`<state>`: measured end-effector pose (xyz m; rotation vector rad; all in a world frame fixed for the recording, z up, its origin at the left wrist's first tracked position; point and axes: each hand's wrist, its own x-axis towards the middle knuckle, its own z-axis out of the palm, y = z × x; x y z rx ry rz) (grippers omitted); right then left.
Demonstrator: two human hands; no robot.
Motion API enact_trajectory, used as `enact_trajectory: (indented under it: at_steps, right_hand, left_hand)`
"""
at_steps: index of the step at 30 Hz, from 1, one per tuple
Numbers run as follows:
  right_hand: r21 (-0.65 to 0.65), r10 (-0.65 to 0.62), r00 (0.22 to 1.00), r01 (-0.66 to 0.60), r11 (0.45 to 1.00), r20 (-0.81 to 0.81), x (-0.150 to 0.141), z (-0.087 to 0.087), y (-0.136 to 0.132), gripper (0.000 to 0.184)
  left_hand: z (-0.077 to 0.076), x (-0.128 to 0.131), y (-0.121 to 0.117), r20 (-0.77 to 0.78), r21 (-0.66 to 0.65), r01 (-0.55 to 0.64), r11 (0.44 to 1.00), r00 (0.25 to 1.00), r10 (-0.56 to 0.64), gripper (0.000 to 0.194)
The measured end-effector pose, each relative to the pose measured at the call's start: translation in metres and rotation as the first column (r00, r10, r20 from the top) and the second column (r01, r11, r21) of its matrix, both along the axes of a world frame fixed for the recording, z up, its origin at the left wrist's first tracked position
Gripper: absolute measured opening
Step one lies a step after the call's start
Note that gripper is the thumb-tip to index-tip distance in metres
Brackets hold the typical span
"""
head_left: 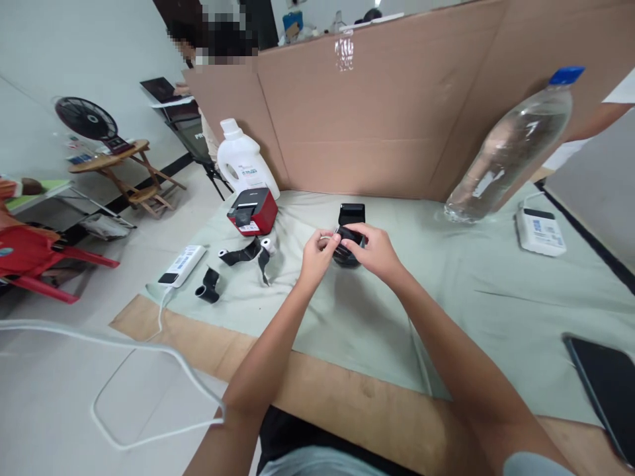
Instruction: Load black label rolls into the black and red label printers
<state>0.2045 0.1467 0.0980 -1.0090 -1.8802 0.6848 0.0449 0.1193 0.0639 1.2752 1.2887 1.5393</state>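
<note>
My left hand and my right hand meet over the middle of the cloth. Both are closed, fingertips pinching a small dark piece whose kind I cannot make out. Just beneath and behind them is a black device, with an upright flap at the back and a rounded dark lower part. My fingers cover much of it. To the left lie a curled black strip with white-cored rolls and a short black roll with a loose end.
Beyond the strips stand a red and black printer and a white jug. White power banks lie left and right. A clear water bottle leans by the cardboard wall. A phone lies front right; a white cable loops left.
</note>
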Motion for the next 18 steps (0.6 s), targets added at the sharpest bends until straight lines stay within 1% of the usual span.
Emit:
enact_trajectory:
  at_steps: [2,4,7,10,13,16,18]
  right_hand:
    - [-0.029,-0.044,0.999,0.044,0.999,-0.01,0.007,-0.004,0.009,0.028]
    - [-0.054,-0.08,0.997,0.08,0.995,-0.001,0.014,-0.01,0.018,0.03]
    - [-0.059,-0.109,0.993,0.112,0.992,0.055,0.022,-0.02,0.03,0.031]
    - [-0.043,-0.09,0.986,0.097,0.994,0.141,0.024,-0.028,0.046,0.031]
    - [0.019,-0.083,0.966,0.081,0.997,0.246,0.015,-0.031,0.065,0.03]
    - [0.084,-0.092,0.93,0.066,0.994,0.356,0.002,-0.034,0.083,0.028]
    - [0.091,-0.079,0.902,0.044,0.995,0.424,-0.005,-0.037,0.091,0.027]
  left_hand:
    - [-0.017,-0.002,-0.003,0.013,-0.046,0.068,0.997,0.998,-0.068,0.045]
    - [-0.033,-0.004,-0.006,0.005,-0.075,0.092,0.993,0.996,-0.092,0.045]
    - [-0.049,-0.003,-0.007,0.028,-0.117,0.119,0.986,0.993,-0.116,0.049]
    - [-0.054,-0.002,-0.005,0.067,-0.138,0.165,0.977,0.985,-0.157,0.055]
    - [-0.055,-0.002,-0.003,0.08,-0.126,0.186,0.975,0.981,-0.177,0.062]
    - [-0.055,-0.003,-0.002,0.069,-0.129,0.168,0.977,0.985,-0.16,0.065]
    - [-0.056,-0.004,-0.001,0.065,-0.143,0.152,0.978,0.987,-0.144,0.067]
